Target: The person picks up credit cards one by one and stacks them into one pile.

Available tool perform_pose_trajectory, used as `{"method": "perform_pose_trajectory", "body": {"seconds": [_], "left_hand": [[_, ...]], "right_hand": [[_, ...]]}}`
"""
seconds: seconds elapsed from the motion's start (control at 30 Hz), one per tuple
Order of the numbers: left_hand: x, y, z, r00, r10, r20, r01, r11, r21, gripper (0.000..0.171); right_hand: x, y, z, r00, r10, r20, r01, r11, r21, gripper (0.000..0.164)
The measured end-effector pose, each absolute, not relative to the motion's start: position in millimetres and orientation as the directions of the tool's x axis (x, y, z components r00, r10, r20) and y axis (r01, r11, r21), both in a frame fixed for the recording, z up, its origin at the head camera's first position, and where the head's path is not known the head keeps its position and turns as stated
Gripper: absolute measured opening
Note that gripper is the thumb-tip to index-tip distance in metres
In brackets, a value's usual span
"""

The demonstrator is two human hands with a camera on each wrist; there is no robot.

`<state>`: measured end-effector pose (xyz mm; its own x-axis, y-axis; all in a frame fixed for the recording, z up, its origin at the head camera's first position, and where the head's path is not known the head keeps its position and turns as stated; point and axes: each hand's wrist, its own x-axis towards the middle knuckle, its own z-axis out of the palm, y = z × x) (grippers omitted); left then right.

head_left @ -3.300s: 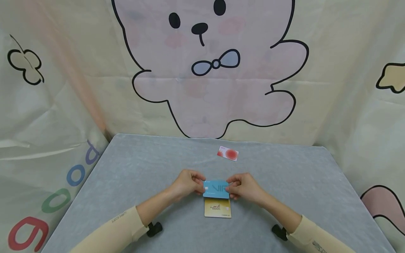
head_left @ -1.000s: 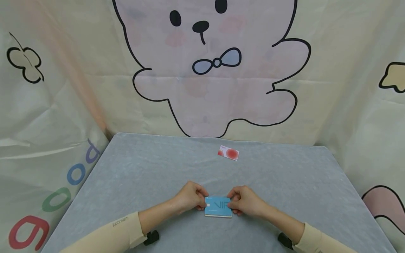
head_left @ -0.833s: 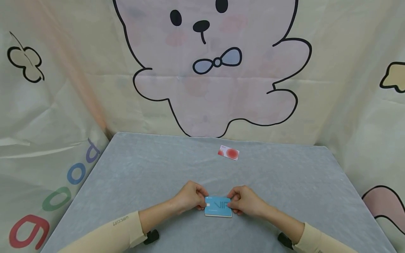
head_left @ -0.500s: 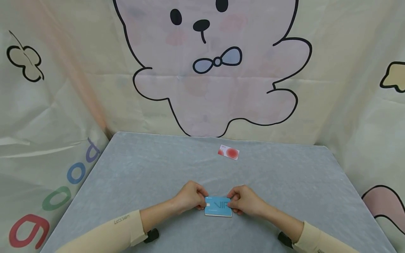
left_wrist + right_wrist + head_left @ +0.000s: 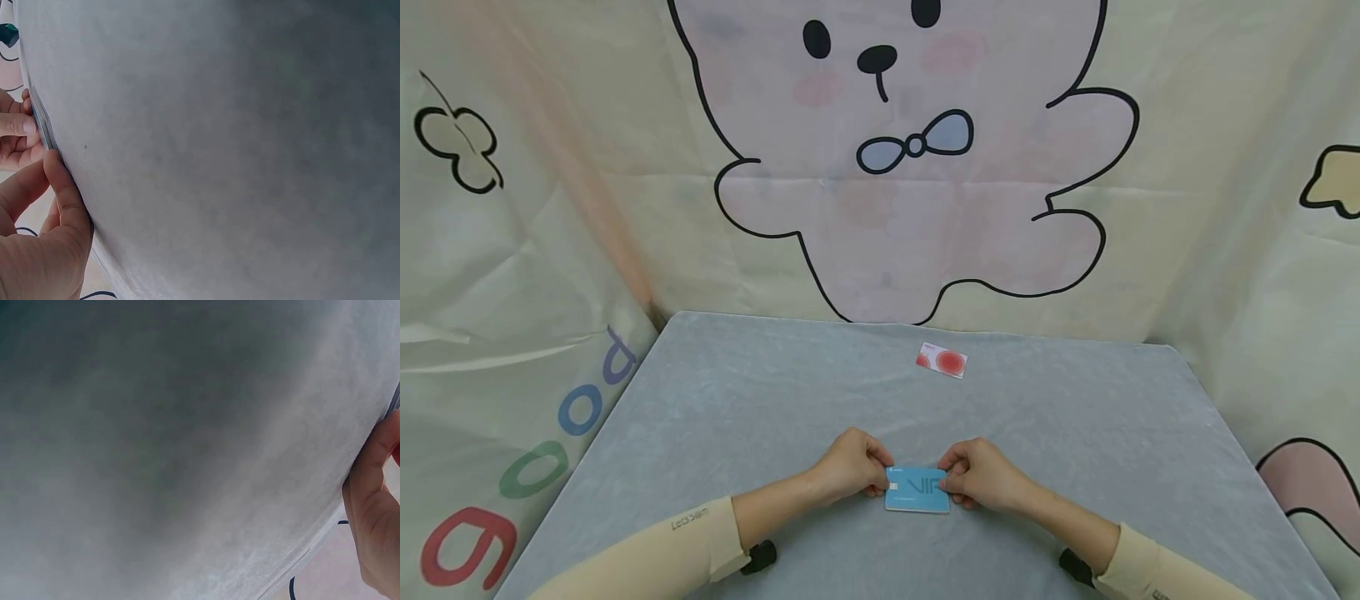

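Observation:
A blue card (image 5: 913, 497) with "VIP" lettering and a small chip lies flat near the front middle of the table. A thin pale edge shows beneath its front side; the gold card seen earlier is hidden under it. My left hand (image 5: 853, 465) pinches the card's left end with thumb and fingers, and my right hand (image 5: 982, 475) pinches the right end. In the left wrist view, several stacked card edges (image 5: 47, 130) show between the two hands, low against the cloth. The right wrist view catches my right hand (image 5: 375, 500) at the stack's end.
Farther back on the grey cloth-covered table (image 5: 760, 383) lies a white and red card (image 5: 942, 361). Behind the table hangs a cream curtain (image 5: 1172, 150) with a cartoon bear. Each wrist carries a black device under its cream sleeve (image 5: 685, 537).
Since the oldest frame, both hands have brought the blue card toward the person and laid it over the gold card, which it now covers. During the last second the hands stay nearly still.

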<state>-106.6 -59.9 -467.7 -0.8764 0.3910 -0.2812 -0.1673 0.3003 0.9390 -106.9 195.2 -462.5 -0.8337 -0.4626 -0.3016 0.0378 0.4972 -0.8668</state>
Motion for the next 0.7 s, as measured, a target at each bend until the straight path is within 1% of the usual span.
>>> {"method": "perform_pose_trajectory", "body": {"seconds": [0.2,0.43,0.7], "left_hand": [[-107.0,-59.5,-467.3,-0.877,0.391,-0.281,-0.165,0.304,0.938,0.018],[-107.1,-58.6,-467.0,-0.879,0.381,-0.286,-0.176,0.298,0.938,0.021],[-107.7,-58.2,-468.0,-0.881,0.377,-0.287,-0.174,0.307,0.936,0.02]], "right_hand": [[-107.5,195.8,-462.6,-0.831,-0.47,-0.297,0.032,0.493,-0.869,0.015],[-106.9,195.8,-461.7,-0.831,-0.473,-0.294,0.032,0.487,-0.873,0.015],[-106.4,195.8,-461.3,-0.835,-0.462,-0.301,0.042,0.491,-0.87,0.015]]}}
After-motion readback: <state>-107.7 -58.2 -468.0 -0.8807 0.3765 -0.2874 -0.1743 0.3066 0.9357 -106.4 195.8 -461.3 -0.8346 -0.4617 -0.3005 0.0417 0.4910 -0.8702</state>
